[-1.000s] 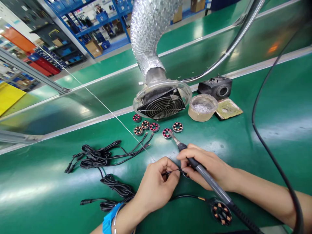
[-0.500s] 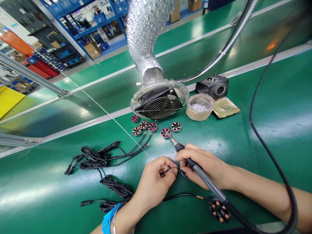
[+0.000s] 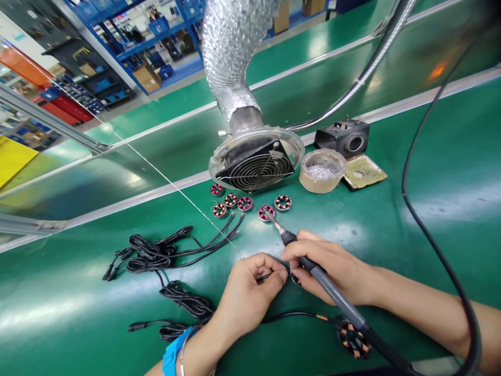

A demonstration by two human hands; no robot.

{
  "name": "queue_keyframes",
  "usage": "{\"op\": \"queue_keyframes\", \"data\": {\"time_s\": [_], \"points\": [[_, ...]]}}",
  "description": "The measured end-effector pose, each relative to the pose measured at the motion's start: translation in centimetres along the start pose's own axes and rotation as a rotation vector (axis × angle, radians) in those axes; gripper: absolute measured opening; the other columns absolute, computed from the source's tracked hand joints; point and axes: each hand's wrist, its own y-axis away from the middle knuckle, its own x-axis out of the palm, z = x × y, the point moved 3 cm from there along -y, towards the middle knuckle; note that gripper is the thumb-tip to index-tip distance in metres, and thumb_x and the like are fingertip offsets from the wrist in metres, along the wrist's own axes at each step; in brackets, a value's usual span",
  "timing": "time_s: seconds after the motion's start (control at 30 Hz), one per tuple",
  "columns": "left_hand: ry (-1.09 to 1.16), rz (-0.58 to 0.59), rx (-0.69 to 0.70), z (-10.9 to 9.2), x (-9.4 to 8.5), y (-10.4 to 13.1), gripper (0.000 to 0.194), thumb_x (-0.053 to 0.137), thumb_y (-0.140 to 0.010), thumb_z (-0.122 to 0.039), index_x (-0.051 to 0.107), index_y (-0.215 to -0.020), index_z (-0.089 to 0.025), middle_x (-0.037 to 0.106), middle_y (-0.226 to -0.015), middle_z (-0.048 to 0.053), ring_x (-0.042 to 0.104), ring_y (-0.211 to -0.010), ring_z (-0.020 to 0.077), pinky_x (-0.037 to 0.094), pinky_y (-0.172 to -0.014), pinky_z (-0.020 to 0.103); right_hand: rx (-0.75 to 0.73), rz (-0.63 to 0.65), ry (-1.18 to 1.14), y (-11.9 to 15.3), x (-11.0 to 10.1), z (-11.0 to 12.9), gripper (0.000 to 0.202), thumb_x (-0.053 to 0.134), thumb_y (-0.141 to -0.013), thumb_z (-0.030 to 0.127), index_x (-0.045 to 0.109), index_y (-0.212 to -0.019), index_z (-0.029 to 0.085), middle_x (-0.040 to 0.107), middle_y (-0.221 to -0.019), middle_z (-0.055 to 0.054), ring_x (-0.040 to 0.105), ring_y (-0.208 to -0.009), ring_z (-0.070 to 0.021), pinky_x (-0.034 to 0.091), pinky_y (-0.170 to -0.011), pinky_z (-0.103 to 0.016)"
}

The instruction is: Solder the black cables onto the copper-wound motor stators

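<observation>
Between the thumb and fingers of my left hand (image 3: 250,292) is the end of a black cable (image 3: 265,278). My right hand (image 3: 332,266) is closed around a soldering iron (image 3: 332,287), its tip angled up and left. Fingers of the same hand also touch a small round motor stator (image 3: 296,280), mostly hidden beneath them, where the two hands meet. Beyond the iron's tip lie a stator with red windings (image 3: 266,213) and one with copper windings (image 3: 282,202). A larger copper-wound stator (image 3: 353,338) rests near the front edge, beside another cable's stripped end (image 3: 322,317).
A fume extractor (image 3: 256,167) on a silver duct (image 3: 227,57) hangs over the bench. Right of it are a round tub of metal shavings (image 3: 321,172), a sponge (image 3: 364,172) and an iron holder (image 3: 344,138). Coiled black cables (image 3: 152,253) lie left. Solder wire (image 3: 172,183) runs diagonally.
Almost nothing differs. The left fingers have shifted very slightly right, towards the right hand; both hands keep their holds.
</observation>
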Motion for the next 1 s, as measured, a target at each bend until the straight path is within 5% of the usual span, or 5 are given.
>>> {"op": "queue_keyframes", "data": {"time_s": [0.57, 1.0], "points": [[-0.132, 0.089, 0.008, 0.14, -0.28, 0.09, 0.031, 0.048, -0.095, -0.039, 0.059, -0.077, -0.016, 0.040, -0.062, -0.004, 0.032, -0.056, 0.0100, 0.026, -0.051, 0.023, 0.053, -0.034, -0.036, -0.20, 0.02, -0.05, 0.037, 0.050, -0.083, 0.002, 0.048, -0.116, 0.020, 0.058, -0.084, 0.000, 0.053, -0.077, -0.0137, 0.047, -0.070, -0.026], [-0.059, 0.129, 0.014, 0.51, -0.35, -0.30, 0.036, 0.047, -0.096, -0.044, 0.054, -0.075, -0.016, 0.036, -0.065, -0.004, 0.029, -0.061, 0.0108, 0.025, -0.056, 0.024, -0.177, -0.005, 0.091, 0.35, -0.14, 0.06, 0.036, 0.054, -0.090, 0.004, 0.050, -0.123, 0.017, 0.059, -0.087, -0.003, 0.041, -0.073, -0.0146, 0.038, -0.068, -0.027]]}}
